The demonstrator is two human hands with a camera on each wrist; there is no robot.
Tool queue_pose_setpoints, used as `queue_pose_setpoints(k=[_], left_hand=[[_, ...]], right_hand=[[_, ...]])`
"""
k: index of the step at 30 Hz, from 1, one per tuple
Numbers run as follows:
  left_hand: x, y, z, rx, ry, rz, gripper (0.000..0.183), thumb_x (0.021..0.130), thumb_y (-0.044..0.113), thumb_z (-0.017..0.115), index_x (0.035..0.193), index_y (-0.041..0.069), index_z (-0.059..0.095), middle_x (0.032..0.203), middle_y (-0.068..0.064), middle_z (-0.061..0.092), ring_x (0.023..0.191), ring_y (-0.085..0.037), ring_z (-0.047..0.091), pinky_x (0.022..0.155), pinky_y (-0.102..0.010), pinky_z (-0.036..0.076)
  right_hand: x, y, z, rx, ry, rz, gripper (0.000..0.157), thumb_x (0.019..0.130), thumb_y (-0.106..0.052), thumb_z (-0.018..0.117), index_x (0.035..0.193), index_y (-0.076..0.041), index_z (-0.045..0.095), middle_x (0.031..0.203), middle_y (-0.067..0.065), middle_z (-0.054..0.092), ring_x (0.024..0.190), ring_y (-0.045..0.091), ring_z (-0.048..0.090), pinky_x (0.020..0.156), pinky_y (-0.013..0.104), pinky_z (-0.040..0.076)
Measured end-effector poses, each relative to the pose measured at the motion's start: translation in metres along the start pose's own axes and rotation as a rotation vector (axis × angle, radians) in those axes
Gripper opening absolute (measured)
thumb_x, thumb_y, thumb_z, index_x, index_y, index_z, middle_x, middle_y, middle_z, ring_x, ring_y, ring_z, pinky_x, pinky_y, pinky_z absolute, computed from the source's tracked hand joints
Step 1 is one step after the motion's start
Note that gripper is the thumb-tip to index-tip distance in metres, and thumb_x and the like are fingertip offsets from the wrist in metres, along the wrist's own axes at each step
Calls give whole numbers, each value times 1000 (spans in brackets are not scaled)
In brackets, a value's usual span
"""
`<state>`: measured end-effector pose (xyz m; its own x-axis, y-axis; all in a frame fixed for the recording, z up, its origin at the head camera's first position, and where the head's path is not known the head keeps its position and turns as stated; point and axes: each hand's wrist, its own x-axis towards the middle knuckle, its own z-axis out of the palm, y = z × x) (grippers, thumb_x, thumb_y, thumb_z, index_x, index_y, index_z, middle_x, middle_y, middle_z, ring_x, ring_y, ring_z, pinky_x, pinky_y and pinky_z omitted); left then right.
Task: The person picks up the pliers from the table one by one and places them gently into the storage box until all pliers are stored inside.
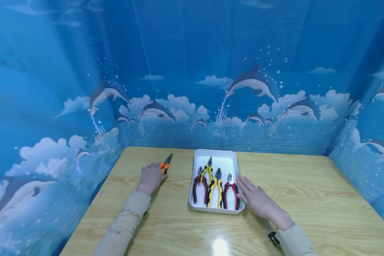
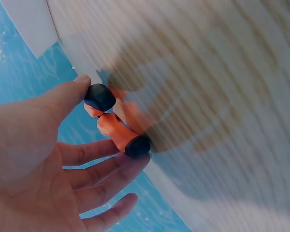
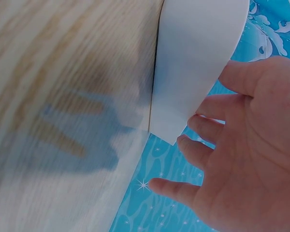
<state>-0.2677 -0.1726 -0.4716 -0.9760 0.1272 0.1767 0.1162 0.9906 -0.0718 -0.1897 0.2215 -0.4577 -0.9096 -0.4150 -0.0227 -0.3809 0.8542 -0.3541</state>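
Left of the tray, my left hand (image 1: 151, 176) grips a pair of long-nose pliers with orange-and-black handles (image 2: 118, 130). The thumb is on one handle end and the fingers are against the other. Its dark, narrow jaws point toward the back right, low over the table. My right hand (image 1: 255, 195) lies with fingers extended at the right side of a white tray (image 1: 192, 199). In the right wrist view, its thumb and fingertips are right at the edge of the white tray wall (image 3: 193, 58).
Several pliers lie in the tray: red-and-black pairs (image 1: 205, 188) and yellow-and-black pairs (image 1: 210, 190), noses toward the back. The tray stands on a wood-grain table (image 1: 294, 185). A blue dolphin-print curtain (image 1: 185, 78) hangs behind and along both sides of the table.
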Motion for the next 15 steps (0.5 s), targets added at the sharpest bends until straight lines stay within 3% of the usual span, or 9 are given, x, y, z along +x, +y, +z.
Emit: queue_pose_setpoints(k=[7, 15], left_hand=[[-3, 6, -5, -29, -44, -16, 57, 91, 48, 72, 103, -7, 61, 85, -20, 61, 79, -37, 64, 78, -51, 53], [-9, 14, -8, -21, -41, -12, 56, 90, 49, 73, 99, -5, 61, 82, -16, 56, 73, -33, 62, 73, -47, 51]], right_hand=[[0, 1, 0, -2, -2, 1, 60, 110, -32, 43, 159, -2, 24, 167, 17, 17, 151, 43, 20, 112, 74, 16], [1, 1, 1, -14, 5, 4, 60, 109, -30, 44, 159, -2, 24, 167, 17, 18, 151, 43, 20, 112, 74, 17]])
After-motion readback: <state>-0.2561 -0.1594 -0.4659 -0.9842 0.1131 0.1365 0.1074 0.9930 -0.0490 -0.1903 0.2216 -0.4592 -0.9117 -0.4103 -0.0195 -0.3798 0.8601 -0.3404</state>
